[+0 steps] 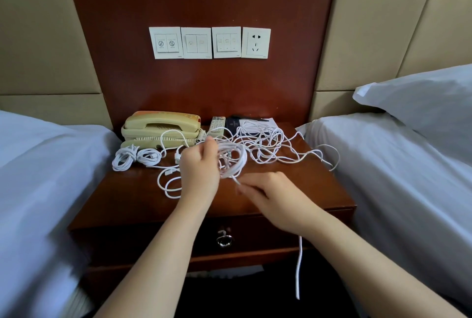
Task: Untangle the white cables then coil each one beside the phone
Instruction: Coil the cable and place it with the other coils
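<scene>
A beige phone (161, 127) stands at the back left of the wooden nightstand (293, 190). Two coiled white cables (136, 158) lie in front of it. My left hand (200, 167) grips a partly wound coil of white cable (233, 161) above the middle of the top. My right hand (270, 196) pinches the strand leaving that coil, and the strand's tail (299, 266) hangs down past the drawer front. A tangle of white cables (268, 146) sprawls over the back right. A loose cable loop (169, 184) lies under my left wrist.
A remote control (217, 126) and a dark booklet (233, 124) on white paper lie behind the tangle. Beds with white sheets flank the nightstand, with a pillow (421, 105) on the right one. Wall switches and a socket (256, 42) sit above. A drawer ring pull (224, 239) faces me.
</scene>
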